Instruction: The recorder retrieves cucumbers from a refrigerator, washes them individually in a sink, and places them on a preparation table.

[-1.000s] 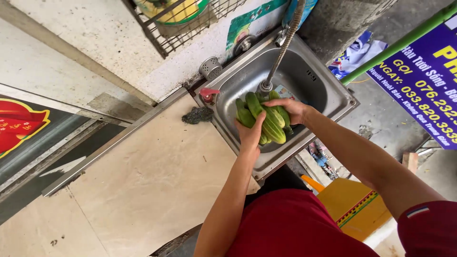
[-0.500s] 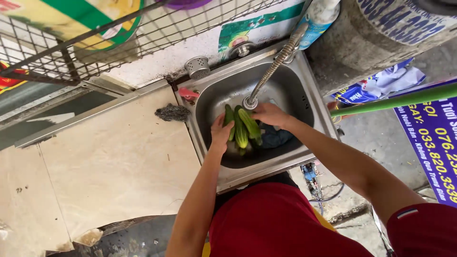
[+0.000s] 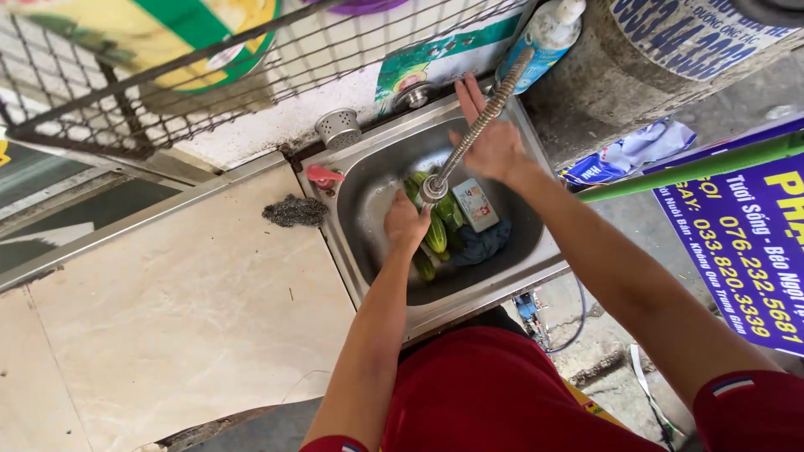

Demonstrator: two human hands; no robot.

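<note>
Several green cucumbers point(image 3: 437, 233) lie in a steel sink point(image 3: 368, 251), under the nozzle of a flexible metal faucet hose point(image 3: 481, 117). My left hand point(image 3: 405, 224) is down in the basin, closed on the cucumbers. My right hand point(image 3: 492, 138) is lifted off them, fingers spread, reaching toward the back of the sink beside the hose and holding nothing. A small rectangular pack point(image 3: 475, 204) and a dark blue cloth point(image 3: 481, 243) sit in the basin to the right of the cucumbers.
A steel wool pad point(image 3: 293, 211) and a pink piece point(image 3: 322, 176) lie at the sink's left rim on the beige counter point(image 3: 184, 301). A metal strainer cup point(image 3: 339, 127) stands behind. A wire rack point(image 3: 167, 75) hangs above; a bottle point(image 3: 548, 33) is at the back right.
My right hand has let go of the cucumbers and moved up toward the back of the sink. The cucumbers have dropped lower into the basin with my left hand still on them.
</note>
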